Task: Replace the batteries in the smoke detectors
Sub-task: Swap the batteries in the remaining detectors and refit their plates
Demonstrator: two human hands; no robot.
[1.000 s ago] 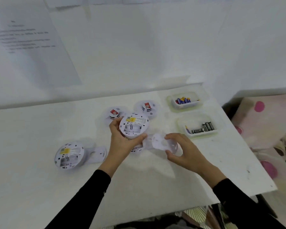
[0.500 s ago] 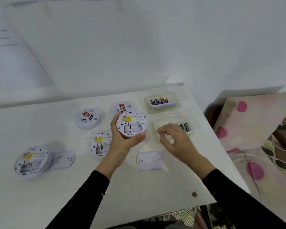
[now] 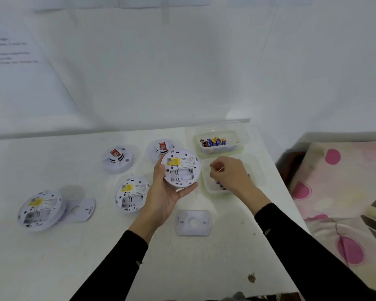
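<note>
Left hand (image 3: 163, 198) grips the detector (image 3: 181, 168) by its rim, held above the table, back up, battery bay empty. Right hand (image 3: 230, 174) is down in the near tub (image 3: 207, 187), fingers curled over the batteries (image 3: 219, 183); can't tell if it's got one. My tip: grab one at a time, check polarity, seat the spring end first.

At your right lies a pale cloth with pink spots (image 3: 343, 192); a printed sheet (image 3: 13, 61) hangs on the wall (image 3: 182, 72) at your left; a brown speck (image 3: 251, 278) marks the worktop (image 3: 52, 268).
</note>
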